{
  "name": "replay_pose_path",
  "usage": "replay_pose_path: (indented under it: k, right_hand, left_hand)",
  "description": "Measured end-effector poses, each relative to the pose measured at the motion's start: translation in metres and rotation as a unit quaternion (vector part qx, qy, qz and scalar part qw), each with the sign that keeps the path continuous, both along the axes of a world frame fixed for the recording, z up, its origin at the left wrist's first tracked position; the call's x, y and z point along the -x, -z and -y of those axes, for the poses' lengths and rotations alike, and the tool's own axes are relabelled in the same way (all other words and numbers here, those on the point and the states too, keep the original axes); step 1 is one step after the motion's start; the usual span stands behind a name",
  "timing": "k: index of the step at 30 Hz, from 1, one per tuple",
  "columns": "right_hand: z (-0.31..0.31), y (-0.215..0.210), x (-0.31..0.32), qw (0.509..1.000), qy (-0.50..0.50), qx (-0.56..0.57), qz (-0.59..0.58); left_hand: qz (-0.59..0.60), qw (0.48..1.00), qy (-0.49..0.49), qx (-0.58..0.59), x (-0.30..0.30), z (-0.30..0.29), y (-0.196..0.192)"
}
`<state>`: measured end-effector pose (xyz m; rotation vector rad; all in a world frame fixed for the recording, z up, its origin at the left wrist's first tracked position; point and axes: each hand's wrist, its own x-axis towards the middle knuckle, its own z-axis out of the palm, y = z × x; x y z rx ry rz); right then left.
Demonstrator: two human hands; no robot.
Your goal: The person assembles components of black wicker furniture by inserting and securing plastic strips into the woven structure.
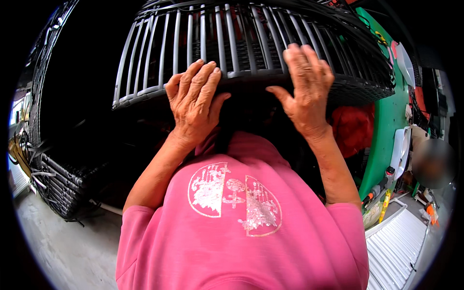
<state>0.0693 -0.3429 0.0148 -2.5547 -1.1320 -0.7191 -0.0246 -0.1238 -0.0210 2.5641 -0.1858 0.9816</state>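
Note:
In front of me is a black woven frame (232, 75) with a row of upright grey-black bars above its curved near edge. My left hand (195, 99) lies over that edge left of the middle, its fingers side by side against the bars and its thumb out below the rim. Farther right, my right hand (307, 89) is at the same edge with fingers stretched and slightly blurred, thumb spread to the left. Neither hand shows a tool or loose piece. Dark shadow hides what lies under the frame.
Another black woven piece (67, 186) with loose strands stands at left. A green board (384, 140) rises on the right, with a red cloth-like thing (353, 126) beside it. At lower right lie a white ribbed panel (398, 246) and a power tool (386, 176). Another person (418, 137) is at far right.

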Motion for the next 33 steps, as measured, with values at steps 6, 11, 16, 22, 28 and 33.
replay_pose_path:
  k: [6, 11, 16, 22, 28, 33]
  right_hand:
    - [0.101, -0.008, -0.037, 0.990, 0.117, 0.073, 0.036]
    - [0.131, -0.035, -0.062, 0.993, 0.062, 0.103, 0.005]
    - [0.116, -0.029, -0.043, 0.997, 0.072, 0.036, -0.018]
    - [0.100, -0.014, 0.008, 0.997, 0.049, -0.011, -0.057]
    - [0.122, -0.026, 0.025, 0.990, 0.068, -0.118, -0.031]
    - [0.164, -0.018, 0.035, 0.957, 0.159, -0.244, -0.011]
  left_hand:
    - [-0.081, 0.993, -0.011, -0.082, -0.001, -0.002, -0.006]
    - [-0.095, 0.991, -0.048, -0.080, -0.007, -0.001, -0.012]
    - [-0.088, 0.993, -0.063, -0.041, -0.007, -0.016, 0.002]
    - [-0.174, 0.984, -0.020, -0.044, 0.013, -0.060, -0.006]
    - [-0.199, 0.973, 0.114, -0.037, -0.030, -0.033, -0.109]
    - [-0.193, 0.909, 0.369, -0.015, -0.113, 0.082, -0.121]
